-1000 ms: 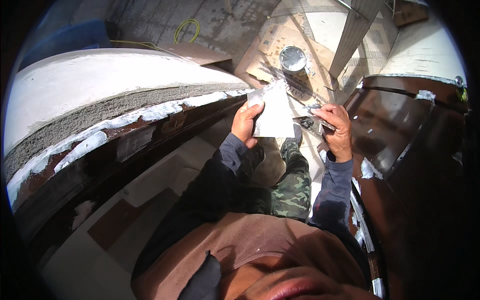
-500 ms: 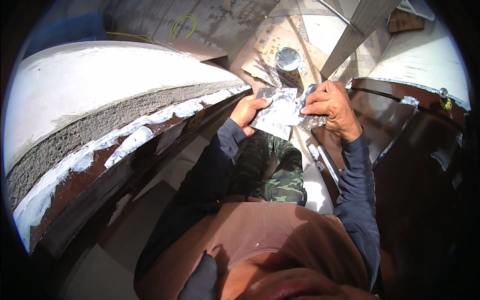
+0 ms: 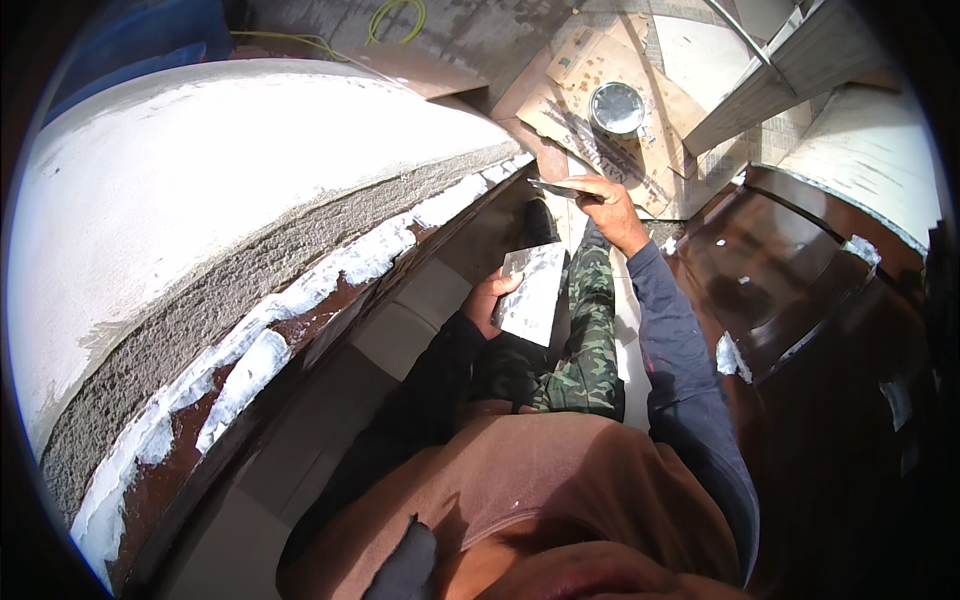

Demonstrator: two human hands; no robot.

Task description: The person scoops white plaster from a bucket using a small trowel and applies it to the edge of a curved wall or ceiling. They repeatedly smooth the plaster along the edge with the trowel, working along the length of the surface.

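My left hand (image 3: 487, 303) grips a flat rectangular metal plate (image 3: 534, 292) smeared with white paste, low in front of my thighs. Further out, my right hand (image 3: 612, 212) is closed on a scraper (image 3: 557, 188) seen nearly edge-on. The scraper's tip is close to the far end of the white paste strip (image 3: 375, 258), but I cannot tell whether it touches. That strip runs unevenly along the joint between a rough grey plaster band (image 3: 290, 225) and a dark brown frame (image 3: 310, 322) on the left.
A round tin (image 3: 617, 108) stands on stained cardboard (image 3: 572, 92) ahead. Dark brown panels (image 3: 765, 245) with white smears lie at right, beside a grey board (image 3: 770, 85). A yellow-green hose (image 3: 397, 20) and blue sheeting (image 3: 140, 50) are at the far left. The white wall (image 3: 220, 150) curves along my left.
My right hand has moved away from the plate with the scraper, forward and left toward the wall joint. My left hand has lowered the plate. The view has shifted.
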